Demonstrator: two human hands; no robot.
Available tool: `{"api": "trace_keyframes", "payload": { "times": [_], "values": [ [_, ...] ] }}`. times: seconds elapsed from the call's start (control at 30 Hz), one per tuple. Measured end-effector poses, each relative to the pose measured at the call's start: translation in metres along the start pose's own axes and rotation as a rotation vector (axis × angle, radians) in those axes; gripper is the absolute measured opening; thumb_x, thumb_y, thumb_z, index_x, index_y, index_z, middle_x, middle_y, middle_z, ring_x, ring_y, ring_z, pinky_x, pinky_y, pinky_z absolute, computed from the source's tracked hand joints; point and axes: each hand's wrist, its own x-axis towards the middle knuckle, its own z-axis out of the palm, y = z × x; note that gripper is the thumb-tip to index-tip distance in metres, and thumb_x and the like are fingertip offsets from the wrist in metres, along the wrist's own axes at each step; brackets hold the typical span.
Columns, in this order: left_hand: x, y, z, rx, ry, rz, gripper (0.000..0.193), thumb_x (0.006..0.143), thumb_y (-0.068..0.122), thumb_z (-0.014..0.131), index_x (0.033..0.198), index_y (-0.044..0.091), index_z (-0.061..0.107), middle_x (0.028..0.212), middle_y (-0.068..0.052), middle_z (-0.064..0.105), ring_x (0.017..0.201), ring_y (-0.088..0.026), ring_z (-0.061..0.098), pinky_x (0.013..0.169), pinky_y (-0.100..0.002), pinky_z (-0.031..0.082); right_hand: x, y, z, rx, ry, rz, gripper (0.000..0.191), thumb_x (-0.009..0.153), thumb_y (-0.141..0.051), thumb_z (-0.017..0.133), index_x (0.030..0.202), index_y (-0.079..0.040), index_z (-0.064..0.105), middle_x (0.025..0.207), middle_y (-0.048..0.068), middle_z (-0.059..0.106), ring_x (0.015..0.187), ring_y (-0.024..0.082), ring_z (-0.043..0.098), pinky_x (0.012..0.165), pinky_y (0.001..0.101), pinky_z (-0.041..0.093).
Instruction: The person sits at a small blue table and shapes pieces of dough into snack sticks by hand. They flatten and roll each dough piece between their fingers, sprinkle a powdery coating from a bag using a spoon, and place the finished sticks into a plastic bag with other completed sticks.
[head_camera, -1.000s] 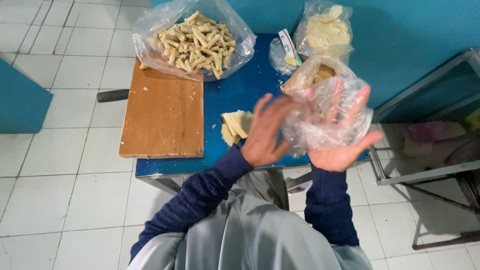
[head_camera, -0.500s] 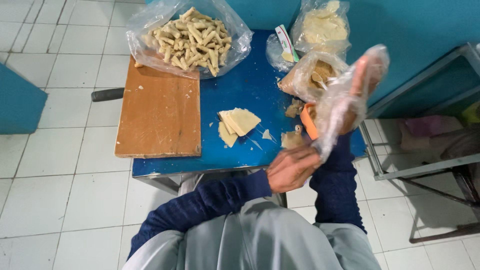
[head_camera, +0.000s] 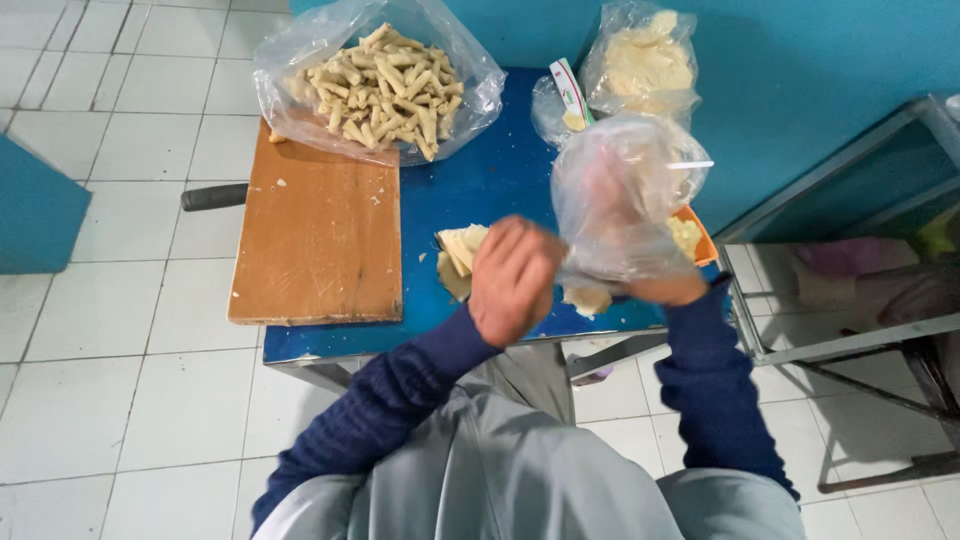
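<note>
My right hand (head_camera: 655, 262) is inside a clear plastic bag (head_camera: 620, 190), wearing it like a glove above the right side of the small blue table (head_camera: 480, 180). My left hand (head_camera: 512, 278) grips the open end of that bag near my right wrist. Just beyond my left hand lies a small stack of pale dough sheets (head_camera: 460, 250) on the table. An orange dish (head_camera: 695, 235) with pale filling shows partly behind the bag.
A wooden cutting board (head_camera: 320, 230) covers the table's left part. A plastic bag of rolled pastry sticks (head_camera: 380, 85) sits at the back left, a bag of pale sheets (head_camera: 640, 60) at the back right. A metal frame (head_camera: 850, 290) stands right; white tiles lie left.
The bag was held up between both hands, then tilted at the right. Now my right hand is inside it and my left hand has come to its open end.
</note>
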Motion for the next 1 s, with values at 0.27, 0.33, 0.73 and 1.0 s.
{"api": "trace_keyframes", "payload": {
  "times": [0.27, 0.33, 0.73, 1.0],
  "values": [
    [-0.014, 0.008, -0.011, 0.169, -0.289, -0.072, 0.06, 0.079, 0.001, 0.064, 0.137, 0.013, 0.058, 0.132, -0.017, 0.055, 0.113, -0.035, 0.061, 0.1, -0.047, 0.049, 0.11, 0.064, -0.03, 0.059, 0.132, 0.038, 0.044, 0.096, -0.028, 0.064, 0.132, -0.005, 0.052, 0.133, 0.025, 0.05, 0.122, 0.044, 0.049, 0.102, 0.0552, 0.037],
    [-0.018, 0.004, -0.024, 0.14, -0.294, -0.134, 0.065, 0.078, 0.001, 0.064, 0.14, 0.014, 0.056, 0.138, -0.018, 0.053, 0.116, -0.037, 0.061, 0.098, -0.047, 0.049, 0.153, 0.08, -0.028, -0.053, 0.177, 0.069, 0.038, 0.097, -0.026, 0.063, 0.127, -0.004, 0.057, 0.126, 0.026, 0.055, 0.116, 0.044, 0.053, 0.098, 0.0543, 0.041],
    [-0.057, 0.001, -0.123, 0.235, -0.168, -0.375, 0.044, 0.085, 0.001, 0.068, 0.128, 0.009, 0.065, 0.13, -0.02, 0.059, 0.111, -0.035, 0.065, 0.089, -0.045, 0.056, 0.205, 0.085, 0.009, -0.115, -0.46, 0.083, 0.026, 0.097, -0.026, 0.057, 0.105, -0.006, 0.073, 0.105, 0.018, 0.074, 0.094, 0.037, 0.072, 0.084, 0.0459, 0.057],
    [-0.071, -0.006, -0.098, 0.082, -0.238, -0.643, 0.04, 0.094, 0.004, 0.065, 0.133, 0.003, 0.058, 0.128, -0.022, 0.062, 0.113, -0.045, 0.062, 0.091, -0.047, 0.053, 0.204, 0.1, 0.041, -0.323, -0.028, -0.09, 0.05, 0.099, -0.031, 0.068, 0.141, -0.004, 0.066, 0.145, 0.028, 0.055, 0.127, 0.048, 0.05, 0.1, 0.0565, 0.045]
  ]
}}
